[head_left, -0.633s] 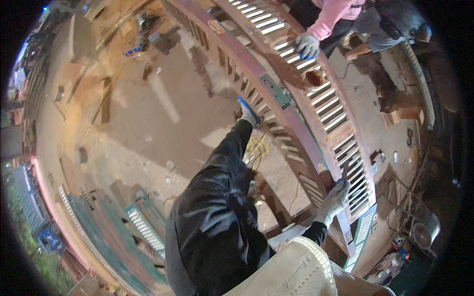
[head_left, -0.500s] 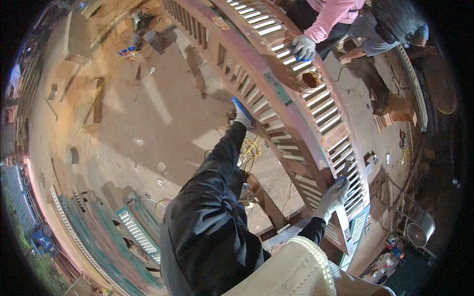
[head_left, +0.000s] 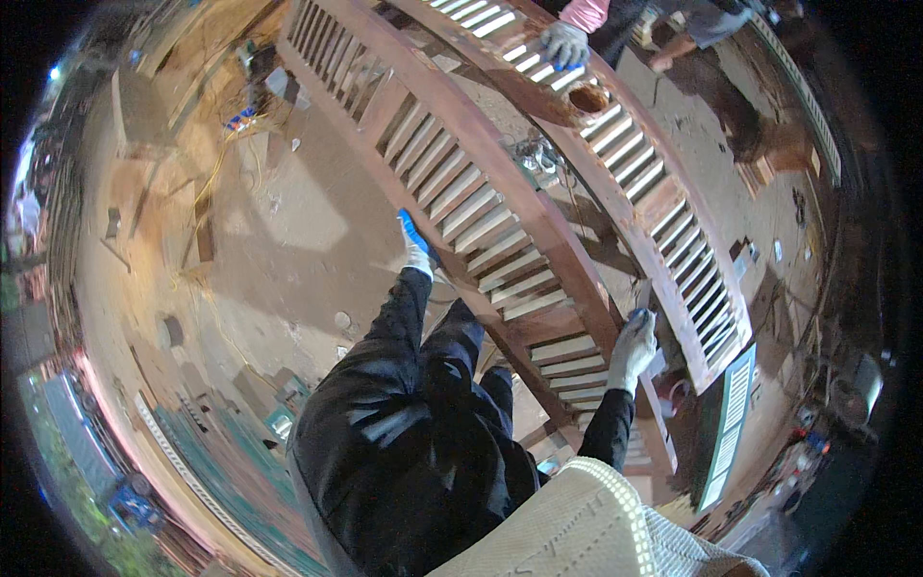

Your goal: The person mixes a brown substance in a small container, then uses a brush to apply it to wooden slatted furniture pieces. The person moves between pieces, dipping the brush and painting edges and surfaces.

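A long reddish-brown slatted wooden panel (head_left: pixel 471 197) slants across the middle, tilted, with pale light on its slats. At its left long edge is my left hand (head_left: pixel 416 245), in a grey-and-blue glove. Its fingers lie along the edge, and whatever part curls under is hidden. My right hand (head_left: pixel 633 351), gloved too, is closed round the opposite long edge, lower down. Just above that hand shows a flat grey piece I cannot make out. Beyond the panel lies a second slatted frame (head_left: pixel 659 197) with a round hole, apart from mine along a gap.
A co-worker's gloved hand (head_left: pixel 564 46) rests on the second frame. Another person's arm (head_left: pixel 678 50) is behind it. A green slatted panel (head_left: pixel 728 428) stands at the right. Green boards (head_left: pixel 226 452) lie lower left, and yellow cord (head_left: pixel 216 163) runs over the floor.
The brown panel has come away from the second frame toward the left, widening the gap between them, and shows more of its slatted face. Both my hands have shifted left with it.
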`<state>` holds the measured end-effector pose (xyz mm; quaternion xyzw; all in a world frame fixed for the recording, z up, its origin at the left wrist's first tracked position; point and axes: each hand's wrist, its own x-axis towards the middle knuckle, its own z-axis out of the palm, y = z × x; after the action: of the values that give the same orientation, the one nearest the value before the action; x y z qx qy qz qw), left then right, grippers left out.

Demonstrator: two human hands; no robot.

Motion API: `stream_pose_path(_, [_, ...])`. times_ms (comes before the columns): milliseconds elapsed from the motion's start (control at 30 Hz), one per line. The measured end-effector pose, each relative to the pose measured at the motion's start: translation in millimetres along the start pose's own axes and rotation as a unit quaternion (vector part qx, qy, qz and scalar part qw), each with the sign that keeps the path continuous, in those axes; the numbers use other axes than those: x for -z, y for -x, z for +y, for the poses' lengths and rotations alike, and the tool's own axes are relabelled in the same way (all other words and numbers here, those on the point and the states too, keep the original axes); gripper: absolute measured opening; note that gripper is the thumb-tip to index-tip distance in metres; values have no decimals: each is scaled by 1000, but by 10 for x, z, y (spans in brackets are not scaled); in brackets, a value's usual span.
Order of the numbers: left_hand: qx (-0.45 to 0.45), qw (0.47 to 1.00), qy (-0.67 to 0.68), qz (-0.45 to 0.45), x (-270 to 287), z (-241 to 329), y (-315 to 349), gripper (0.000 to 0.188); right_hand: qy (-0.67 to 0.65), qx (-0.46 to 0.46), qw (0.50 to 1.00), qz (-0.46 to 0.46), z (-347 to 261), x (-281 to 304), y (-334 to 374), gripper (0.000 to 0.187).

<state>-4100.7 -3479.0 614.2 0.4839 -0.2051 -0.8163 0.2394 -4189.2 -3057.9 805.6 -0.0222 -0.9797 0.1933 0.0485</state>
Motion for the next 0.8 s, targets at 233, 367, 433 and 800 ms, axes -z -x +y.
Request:
stream_pose_path(233, [-82,994,-60,-45,305,284,85,85,19,-26,995,-98,192,-704,3,26])
stream_pose_path(367, [-141,973,-182,5,163,88,89,87,-11,-78,988,-132,496,-813,-36,34])
stream_pose_path(433, [-42,991,-114,-51,98,83,15,85,-17,-124,975,-182,497,-725,-131,36])
stream_pose_path(800, [-1,991,-123,-56,373,894,-312,88,-28,-175,964,199,935,-261,2277,52])
